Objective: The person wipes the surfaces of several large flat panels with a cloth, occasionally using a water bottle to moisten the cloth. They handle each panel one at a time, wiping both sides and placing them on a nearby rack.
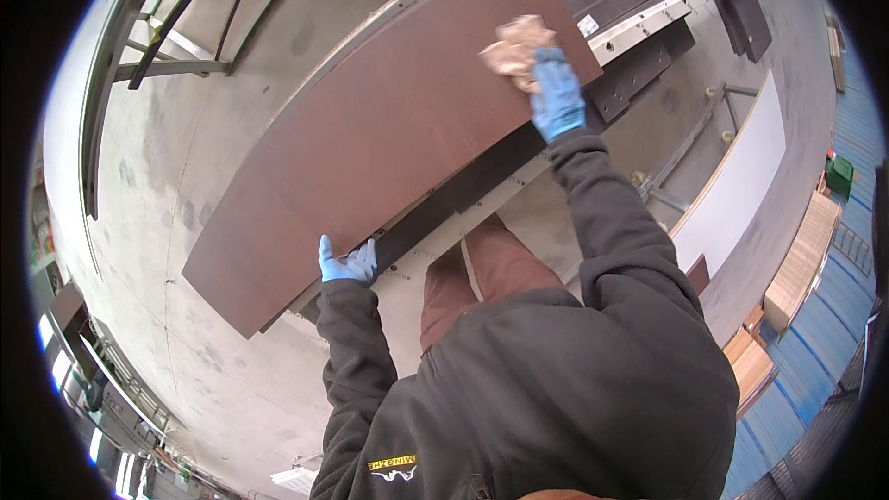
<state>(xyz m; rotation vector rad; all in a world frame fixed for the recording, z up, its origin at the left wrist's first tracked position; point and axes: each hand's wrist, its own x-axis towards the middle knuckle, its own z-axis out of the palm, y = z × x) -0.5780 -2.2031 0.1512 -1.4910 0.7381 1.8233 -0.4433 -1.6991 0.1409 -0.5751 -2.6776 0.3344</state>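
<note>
While gripping, right hand (557, 97) on rag (517, 48)

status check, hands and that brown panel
Left hand gripping near edge of brown panel. Right hand pressing tan cloth on far end. Nothing blocking panel face.

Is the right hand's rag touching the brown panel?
Touching. The head view shows the rag pressed flat on the brown panel under the right hand, no gap visible.

Reddish-brown panel (389, 130), plain and even, pale peach rag (517, 48) at its far edge, blue gloves on right hand (557, 97) and left hand (347, 264), dark grey hooded top (556, 380), rust-brown trousers (482, 278), mottled grey floor (185, 222).
</note>
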